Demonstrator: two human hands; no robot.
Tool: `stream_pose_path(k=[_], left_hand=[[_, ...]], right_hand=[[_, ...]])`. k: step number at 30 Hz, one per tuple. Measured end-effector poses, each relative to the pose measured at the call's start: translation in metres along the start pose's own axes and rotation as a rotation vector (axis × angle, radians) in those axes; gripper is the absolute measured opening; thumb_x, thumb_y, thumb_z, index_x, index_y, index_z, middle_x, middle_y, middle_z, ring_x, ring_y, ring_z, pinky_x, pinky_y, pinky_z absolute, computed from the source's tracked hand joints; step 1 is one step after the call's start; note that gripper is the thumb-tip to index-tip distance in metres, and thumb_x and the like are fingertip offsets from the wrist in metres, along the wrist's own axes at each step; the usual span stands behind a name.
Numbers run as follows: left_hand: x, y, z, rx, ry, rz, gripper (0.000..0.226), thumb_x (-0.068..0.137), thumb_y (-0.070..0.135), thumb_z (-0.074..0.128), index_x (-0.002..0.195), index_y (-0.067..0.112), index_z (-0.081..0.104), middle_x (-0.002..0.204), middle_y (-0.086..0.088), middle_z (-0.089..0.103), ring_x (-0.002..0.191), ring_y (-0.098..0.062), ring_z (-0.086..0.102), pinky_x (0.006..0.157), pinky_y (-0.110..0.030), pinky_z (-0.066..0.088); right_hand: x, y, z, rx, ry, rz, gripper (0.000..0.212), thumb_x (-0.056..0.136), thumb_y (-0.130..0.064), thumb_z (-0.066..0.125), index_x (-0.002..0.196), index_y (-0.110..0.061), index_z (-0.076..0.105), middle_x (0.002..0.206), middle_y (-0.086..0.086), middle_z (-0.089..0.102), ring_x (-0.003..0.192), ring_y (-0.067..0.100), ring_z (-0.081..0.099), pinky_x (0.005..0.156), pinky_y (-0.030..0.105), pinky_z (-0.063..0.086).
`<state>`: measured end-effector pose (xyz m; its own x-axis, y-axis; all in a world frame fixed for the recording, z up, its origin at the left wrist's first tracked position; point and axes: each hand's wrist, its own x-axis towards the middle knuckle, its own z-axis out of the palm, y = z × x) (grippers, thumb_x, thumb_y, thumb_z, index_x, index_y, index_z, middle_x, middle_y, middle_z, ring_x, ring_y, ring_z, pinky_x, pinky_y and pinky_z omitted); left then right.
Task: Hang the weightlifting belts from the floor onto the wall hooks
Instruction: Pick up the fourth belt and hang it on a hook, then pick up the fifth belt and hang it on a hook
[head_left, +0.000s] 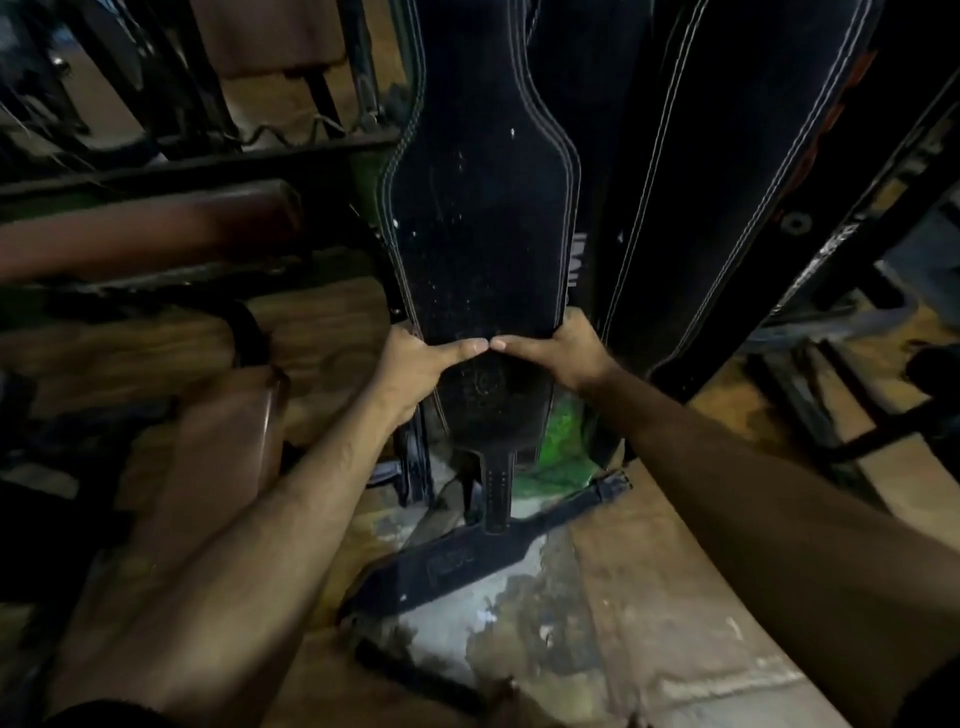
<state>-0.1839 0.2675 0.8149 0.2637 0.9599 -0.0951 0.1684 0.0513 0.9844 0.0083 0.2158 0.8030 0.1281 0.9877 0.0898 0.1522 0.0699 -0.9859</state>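
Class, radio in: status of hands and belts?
Left hand and right hand grip hanging belt. One belt on floor. Nothing in the way.

This is a gym, dim and well used. Black stitched weightlifting belts (483, 218) hang upright side by side, and another belt (467, 561) lies on the worn, patchy floor (649, 597). At left stand brown padded benches (218, 441) on black metal frames (208, 156), with more dark framework (852, 228) at right.

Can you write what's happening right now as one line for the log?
left hand: grips hanging belt | right hand: grips same belt | thumbs touching | floor belt: not yet hung
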Motion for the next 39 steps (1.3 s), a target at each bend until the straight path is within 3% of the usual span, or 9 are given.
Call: stream_pose_path(k=[11, 18, 21, 22, 23, 24, 27, 31, 39], left_hand=[[0.016, -0.157, 0.016, 0.051, -0.036, -0.09, 0.036, 0.067, 0.005, 0.09, 0.084, 0.033, 0.076, 0.094, 0.012, 0.077, 0.097, -0.01, 0.074, 0.09, -0.036, 0.06], [0.022, -0.264, 0.034, 0.072, -0.034, -0.168, 0.044, 0.07, 0.002, 0.087, 0.111, 0.006, 0.071, 0.108, -0.002, 0.073, 0.103, -0.016, 0.07, 0.095, -0.035, 0.057], [0.018, -0.31, 0.052, 0.114, -0.013, -0.236, 0.019, 0.078, 0.005, 0.082, 0.066, 0.0, 0.067, 0.062, 0.012, 0.064, 0.064, 0.001, 0.063, 0.068, -0.027, 0.056], [0.018, -0.322, 0.058, 0.135, 0.0, -0.237, 0.035, 0.081, 0.002, 0.079, 0.087, -0.014, 0.048, 0.054, 0.013, 0.054, 0.055, 0.003, 0.054, 0.061, -0.02, 0.047], [0.013, -0.332, 0.062, 0.162, 0.052, -0.274, 0.038, 0.083, 0.001, 0.077, 0.065, 0.021, 0.049, 0.059, 0.009, 0.054, 0.058, 0.0, 0.053, 0.06, -0.019, 0.043], [0.006, -0.341, 0.066, 0.188, 0.092, -0.289, 0.015, 0.085, 0.002, 0.076, 0.083, -0.01, 0.067, 0.071, 0.001, 0.061, 0.068, -0.006, 0.059, 0.064, -0.02, 0.046], [-0.029, -0.376, 0.074, 0.281, 0.174, -0.429, 0.017, 0.09, 0.002, 0.069, 0.106, -0.004, 0.071, 0.096, -0.008, 0.069, 0.09, -0.02, 0.064, 0.079, -0.026, 0.05], [-0.096, -0.4, 0.085, 0.3, -0.03, -0.564, 0.008, 0.093, 0.0, 0.063, 0.09, 0.0, 0.071, 0.066, -0.003, 0.063, 0.061, -0.017, 0.057, 0.064, -0.028, 0.049], [-0.16, -0.439, 0.108, 0.257, -0.25, -0.709, 0.025, 0.098, 0.002, 0.057, 0.073, 0.004, 0.063, 0.068, -0.008, 0.061, 0.063, -0.023, 0.062, 0.06, -0.029, 0.051]], right_hand=[[-0.015, 0.167, 0.031, 0.076, 0.002, 0.258, 0.035, 0.074, 0.005, 0.084, 0.107, -0.004, 0.074, 0.107, 0.01, 0.076, 0.094, 0.015, 0.075, 0.085, 0.031, 0.061], [-0.018, 0.266, 0.048, -0.022, -0.027, 0.193, 0.039, 0.073, 0.002, 0.086, 0.109, -0.006, 0.073, 0.114, 0.015, 0.074, 0.104, 0.022, 0.073, 0.093, 0.035, 0.059], [-0.032, 0.313, 0.061, -0.14, -0.028, 0.269, 0.017, 0.08, -0.015, 0.084, 0.074, -0.009, 0.07, 0.074, 0.009, 0.065, 0.069, 0.015, 0.06, 0.063, 0.031, 0.051], [-0.039, 0.328, 0.064, -0.16, 0.013, 0.294, 0.029, 0.082, -0.025, 0.083, 0.063, -0.014, 0.064, 0.064, 0.006, 0.055, 0.063, 0.014, 0.051, 0.057, 0.035, 0.042], [-0.048, 0.338, 0.068, -0.193, 0.043, 0.319, 0.033, 0.083, -0.035, 0.079, 0.06, -0.019, 0.063, 0.061, 0.001, 0.052, 0.061, 0.013, 0.049, 0.057, 0.037, 0.039], [-0.059, 0.348, 0.07, -0.27, 0.068, 0.368, 0.028, 0.085, -0.043, 0.076, 0.065, -0.024, 0.069, 0.064, -0.004, 0.058, 0.064, 0.014, 0.055, 0.059, 0.035, 0.041], [-0.106, 0.378, 0.069, -0.371, 0.113, 0.689, 0.036, 0.088, -0.044, 0.073, 0.112, -0.017, 0.076, 0.106, 0.005, 0.075, 0.097, 0.022, 0.07, 0.076, 0.03, 0.051], [-0.173, 0.385, 0.072, 0.011, 0.021, 1.04, 0.033, 0.081, -0.039, 0.075, 0.093, -0.008, 0.07, 0.089, 0.019, 0.068, 0.07, 0.021, 0.058, 0.065, 0.032, 0.043], [-0.227, 0.382, 0.066, 0.167, -0.064, 1.133, 0.012, 0.094, -0.021, 0.071, 0.093, -0.012, 0.064, 0.075, 0.005, 0.068, 0.059, 0.016, 0.059, 0.057, 0.024, 0.039]])
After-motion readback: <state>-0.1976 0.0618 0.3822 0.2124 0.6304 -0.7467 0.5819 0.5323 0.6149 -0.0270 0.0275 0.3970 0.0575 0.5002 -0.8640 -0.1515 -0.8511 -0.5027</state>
